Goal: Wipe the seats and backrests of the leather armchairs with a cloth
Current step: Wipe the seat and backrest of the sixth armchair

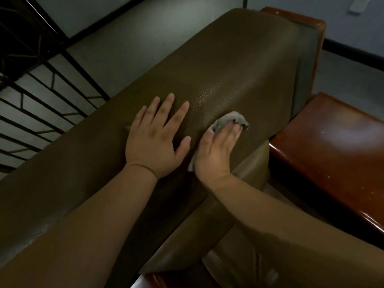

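The olive-brown leather backrest (218,65) of an armchair runs diagonally through the head view. My left hand (158,138) lies flat on its top with the fingers spread and holds nothing. Just to its right, my right hand (216,148) presses a small grey cloth (232,119) against the leather near the backrest's front edge. Its fingers are straight over the cloth. Most of the cloth is hidden under the hand; a white edge shows by the wrist. The seat cushion (207,231) shows below my right forearm.
A glossy red-brown wooden armrest (332,146) lies to the right of the backrest. A black metal stair railing (41,104) stands behind the chair at the left. Grey floor and a wall with a dark skirting fill the background.
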`<state>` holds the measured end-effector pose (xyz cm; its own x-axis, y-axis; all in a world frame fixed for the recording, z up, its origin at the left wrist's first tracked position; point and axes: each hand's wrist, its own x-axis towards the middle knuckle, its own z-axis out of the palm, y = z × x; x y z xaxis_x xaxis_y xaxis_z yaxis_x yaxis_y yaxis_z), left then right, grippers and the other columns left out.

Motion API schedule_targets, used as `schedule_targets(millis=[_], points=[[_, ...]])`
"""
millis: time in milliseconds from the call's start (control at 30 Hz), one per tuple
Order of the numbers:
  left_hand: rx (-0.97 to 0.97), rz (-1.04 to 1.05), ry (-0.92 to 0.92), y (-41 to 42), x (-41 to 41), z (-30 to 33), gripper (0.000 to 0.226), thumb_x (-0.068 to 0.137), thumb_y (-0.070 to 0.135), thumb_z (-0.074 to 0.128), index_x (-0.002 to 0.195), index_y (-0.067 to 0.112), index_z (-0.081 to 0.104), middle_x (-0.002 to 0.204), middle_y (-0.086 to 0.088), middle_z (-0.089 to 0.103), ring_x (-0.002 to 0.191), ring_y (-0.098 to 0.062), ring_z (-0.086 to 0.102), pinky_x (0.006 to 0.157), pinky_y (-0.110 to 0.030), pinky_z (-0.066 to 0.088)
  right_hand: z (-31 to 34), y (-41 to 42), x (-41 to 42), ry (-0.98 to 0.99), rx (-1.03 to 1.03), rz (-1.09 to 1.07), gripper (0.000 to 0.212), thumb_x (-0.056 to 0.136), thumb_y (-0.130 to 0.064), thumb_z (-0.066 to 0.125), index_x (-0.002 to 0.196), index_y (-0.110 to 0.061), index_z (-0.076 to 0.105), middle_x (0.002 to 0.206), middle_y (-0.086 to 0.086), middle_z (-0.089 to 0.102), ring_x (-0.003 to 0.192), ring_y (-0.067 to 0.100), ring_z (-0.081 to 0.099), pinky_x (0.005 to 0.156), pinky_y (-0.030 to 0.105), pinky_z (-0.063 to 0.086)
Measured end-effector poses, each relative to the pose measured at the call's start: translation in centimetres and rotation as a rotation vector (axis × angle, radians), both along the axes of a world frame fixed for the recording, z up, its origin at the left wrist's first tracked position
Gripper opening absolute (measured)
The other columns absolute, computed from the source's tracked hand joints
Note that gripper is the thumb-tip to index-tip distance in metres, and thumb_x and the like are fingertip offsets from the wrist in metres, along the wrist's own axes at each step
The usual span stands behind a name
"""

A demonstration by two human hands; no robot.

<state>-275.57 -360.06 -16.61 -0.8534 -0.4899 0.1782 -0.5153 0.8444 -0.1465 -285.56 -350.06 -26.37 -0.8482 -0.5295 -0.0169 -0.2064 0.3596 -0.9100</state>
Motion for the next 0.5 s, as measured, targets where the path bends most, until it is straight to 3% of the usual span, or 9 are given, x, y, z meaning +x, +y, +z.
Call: schedule_targets(millis=[33,133,200,300,367,500], points=[[0.003,0.002,0.002,0.0,0.0,0.0,0.073,0.099,0.059,0.036,0.166,0.034,0.023,0.174,-0.007,0.022,0.159,-0.032,0.023,0.129,-0.051,0.019,-1.5,0.6,-0.9,-0.004,0.054,0.005,0.081,0.105,-0.058,0.008,0.162,-0.003,-0.010,0.170,0.019,-0.019,0.157,0.029,-0.021,0.127,0.040,-0.013],[0.003,0.019,-0.006,0.3,0.1,0.1,0.073,0.099,0.061,0.033,0.167,0.038,0.018,0.175,-0.003,0.018,0.160,-0.029,0.020,0.130,-0.052,0.016,-3.0,1.6,-2.4,-0.395,0.117,-0.202,0.070,0.111,-0.047,0.015,0.163,-0.005,-0.005,0.171,0.017,-0.014,0.159,0.028,-0.015,0.125,0.036,-0.013],[-0.008,0.057,-0.022,0.5,0.1,0.1,0.075,0.098,0.065,0.030,0.166,0.040,0.012,0.176,0.000,0.015,0.161,-0.028,0.017,0.130,-0.055,0.013,-1.4,0.8,-1.5,-0.502,0.129,-0.255,0.070,0.111,-0.048,0.013,0.164,-0.004,0.000,0.171,0.020,-0.011,0.158,0.031,-0.013,0.126,0.040,-0.012],[0.006,0.193,-0.056,1.0,-0.1,0.3,0.078,0.096,0.073,0.025,0.165,0.043,0.004,0.176,0.002,0.010,0.162,-0.029,0.012,0.129,-0.062,0.008,2.3,0.3,1.1,-0.259,0.067,0.059,0.080,0.104,-0.056,-0.002,0.163,-0.002,-0.001,0.169,0.023,-0.017,0.156,0.035,-0.021,0.121,0.039,-0.021],[0.020,0.304,-0.021,1.7,0.6,0.3,0.080,0.095,0.077,0.022,0.165,0.044,0.003,0.176,0.002,0.011,0.162,-0.031,0.010,0.128,-0.064,0.007,3.8,0.5,1.8,-0.121,0.019,0.195,0.075,0.108,-0.056,0.009,0.163,-0.008,-0.009,0.168,0.016,-0.026,0.154,0.032,-0.028,0.121,0.041,-0.019],[-0.039,0.407,-0.064,4.4,4.2,-0.3,0.085,0.093,0.078,0.027,0.165,0.044,-0.004,0.177,0.003,0.004,0.162,-0.032,0.005,0.128,-0.064,0.011,2.8,1.2,-0.7,0.126,0.183,0.245,0.078,0.107,-0.056,0.016,0.163,-0.009,-0.009,0.169,0.015,-0.024,0.154,0.033,-0.027,0.127,0.050,-0.012]])
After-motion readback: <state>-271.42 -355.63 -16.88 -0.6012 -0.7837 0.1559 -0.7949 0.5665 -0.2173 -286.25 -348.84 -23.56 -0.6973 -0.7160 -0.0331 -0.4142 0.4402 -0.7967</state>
